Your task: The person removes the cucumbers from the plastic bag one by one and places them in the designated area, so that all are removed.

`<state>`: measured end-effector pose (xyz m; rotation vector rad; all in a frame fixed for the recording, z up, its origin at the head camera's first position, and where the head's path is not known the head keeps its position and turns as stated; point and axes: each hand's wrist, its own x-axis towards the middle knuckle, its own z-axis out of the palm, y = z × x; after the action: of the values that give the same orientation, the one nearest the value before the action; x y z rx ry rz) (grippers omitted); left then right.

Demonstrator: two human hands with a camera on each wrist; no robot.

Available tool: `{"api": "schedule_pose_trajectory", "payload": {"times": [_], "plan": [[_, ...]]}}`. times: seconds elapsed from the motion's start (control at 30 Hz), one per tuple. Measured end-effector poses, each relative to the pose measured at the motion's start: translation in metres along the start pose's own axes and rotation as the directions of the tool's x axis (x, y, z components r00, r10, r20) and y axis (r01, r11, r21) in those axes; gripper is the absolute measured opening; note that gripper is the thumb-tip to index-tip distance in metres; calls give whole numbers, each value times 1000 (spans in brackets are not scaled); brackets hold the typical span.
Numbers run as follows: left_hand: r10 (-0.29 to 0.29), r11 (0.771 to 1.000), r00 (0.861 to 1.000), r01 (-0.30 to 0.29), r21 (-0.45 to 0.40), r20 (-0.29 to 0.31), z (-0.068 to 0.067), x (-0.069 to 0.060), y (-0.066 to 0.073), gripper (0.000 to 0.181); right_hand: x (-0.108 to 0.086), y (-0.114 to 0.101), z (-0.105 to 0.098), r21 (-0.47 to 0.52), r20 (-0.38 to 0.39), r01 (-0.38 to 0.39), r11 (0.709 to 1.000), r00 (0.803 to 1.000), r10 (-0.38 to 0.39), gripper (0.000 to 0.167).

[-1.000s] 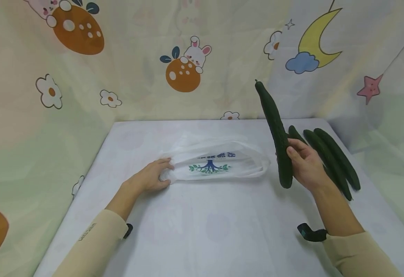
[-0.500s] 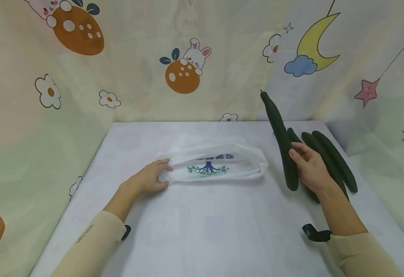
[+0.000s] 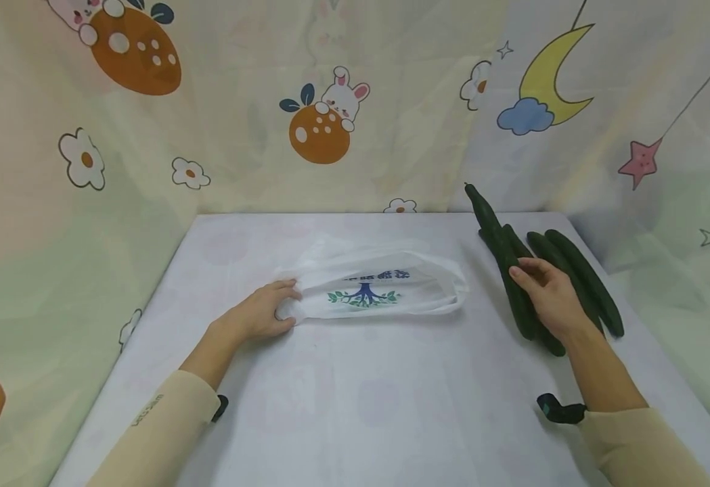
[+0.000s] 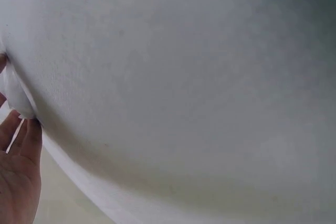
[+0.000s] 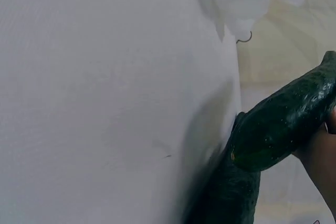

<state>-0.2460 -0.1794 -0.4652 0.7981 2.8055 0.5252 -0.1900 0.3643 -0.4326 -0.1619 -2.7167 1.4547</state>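
In the head view, my right hand (image 3: 548,297) pinches a long dark-green cucumber (image 3: 490,220) between thumb and fingers near its lower half. It slants over other cucumbers lying on the table; whether it touches them I cannot tell. The right wrist view shows its blunt end (image 5: 268,140) above another cucumber (image 5: 223,198). My left hand (image 3: 263,311) holds the left end of a white plastic bag (image 3: 428,294) printed with a blue and green tree. Thumb and fingers curve around that end. Fingers (image 4: 31,142) touch the bag (image 4: 18,95) in the left wrist view.
Two more cucumbers (image 3: 586,284) lie side by side to the right of my right hand. The white-covered table (image 3: 379,406) meets a hanging cloth (image 3: 239,135) with printed bunnies, flowers and a moon at its back and sides.
My right hand has lowered the cucumber and moved it slightly right, over the other cucumbers. The left hand and the bag have stayed nearly still.
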Motion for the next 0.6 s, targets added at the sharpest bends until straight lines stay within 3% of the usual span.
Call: {"api": "schedule_pose_trajectory", "payload": {"times": [0.27,0.6], "plan": [[13,1000,1000,-13,4,2,2,1,-1,43,3,14,9,-37,-21,-16,999,1000,16,76],[-3,1000,1000,3,-6,3,0,0,2,45,12,13,18,-119,-82,-19,993,997,9,69]]}}
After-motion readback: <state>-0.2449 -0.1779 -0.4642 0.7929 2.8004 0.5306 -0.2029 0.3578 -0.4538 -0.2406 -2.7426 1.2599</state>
